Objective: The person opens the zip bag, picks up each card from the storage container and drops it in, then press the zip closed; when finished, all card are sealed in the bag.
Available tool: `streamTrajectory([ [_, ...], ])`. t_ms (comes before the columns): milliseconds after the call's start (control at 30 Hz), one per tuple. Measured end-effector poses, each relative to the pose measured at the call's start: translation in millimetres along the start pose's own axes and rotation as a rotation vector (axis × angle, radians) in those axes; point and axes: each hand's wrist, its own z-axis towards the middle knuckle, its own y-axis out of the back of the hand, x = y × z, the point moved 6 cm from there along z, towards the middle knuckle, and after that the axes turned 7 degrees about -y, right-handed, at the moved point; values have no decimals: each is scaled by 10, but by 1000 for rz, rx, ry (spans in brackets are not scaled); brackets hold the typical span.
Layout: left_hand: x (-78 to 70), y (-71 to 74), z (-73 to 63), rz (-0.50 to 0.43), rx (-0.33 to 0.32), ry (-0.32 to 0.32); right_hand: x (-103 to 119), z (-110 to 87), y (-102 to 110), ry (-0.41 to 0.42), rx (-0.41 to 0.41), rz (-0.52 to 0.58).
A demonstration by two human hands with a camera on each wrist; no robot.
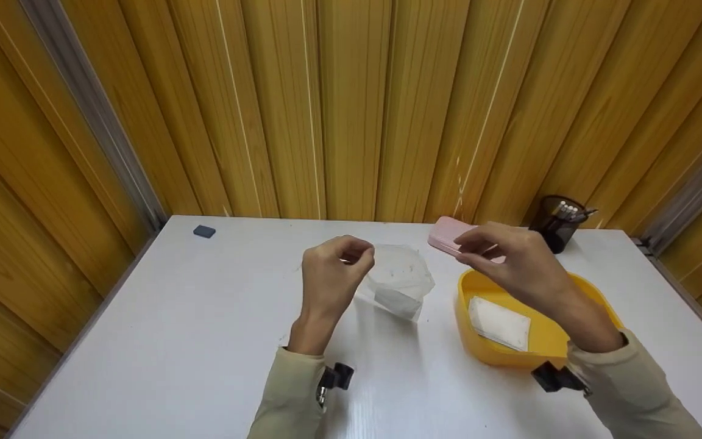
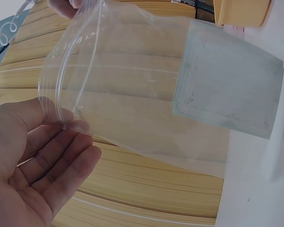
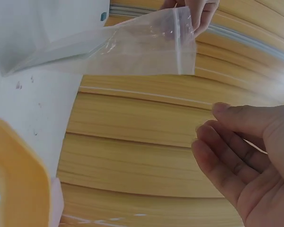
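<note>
My left hand [image 1: 334, 274] pinches the mouth edge of a clear zip-lock bag [image 1: 397, 262] between thumb and fingers. The bag hangs over the white table, its lower end close to the surface. Inside its bottom lies a flat, pale grey rectangular piece [image 2: 229, 78], seen through the plastic in the left wrist view. To the right, my right hand [image 1: 512, 256] is held in the air with nothing in it, thumb and fingertips apart. In the right wrist view this hand [image 3: 251, 156] stands clear of the bag [image 3: 142, 45].
A yellow tray [image 1: 473, 347] below my right forearm holds white flat rectangular pieces [image 1: 500, 323]. Behind it are a pink case [image 1: 445, 235] and a black mesh pen cup [image 1: 555, 228]. A small dark blue block [image 1: 204, 231] lies at the far left, before a wood-look wall [image 1: 351, 122].
</note>
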Motion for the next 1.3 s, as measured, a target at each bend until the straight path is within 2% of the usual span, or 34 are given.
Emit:
streamTrajectory([
  [533,-31,13,19,5,-11,-21,-1105,-536,-57,-432,246,-72],
  [933,-47,12,15,2,-17,-7,-1647,-857,-167,-535,393,-79],
  [1167,-41,-2,13,4,-13,-8,-1818,-1010,-209,-630,472,-63],
  [1300,-38,-4,9,-4,-9,-5,-1857,-1043,-206,-643,488,-85],
])
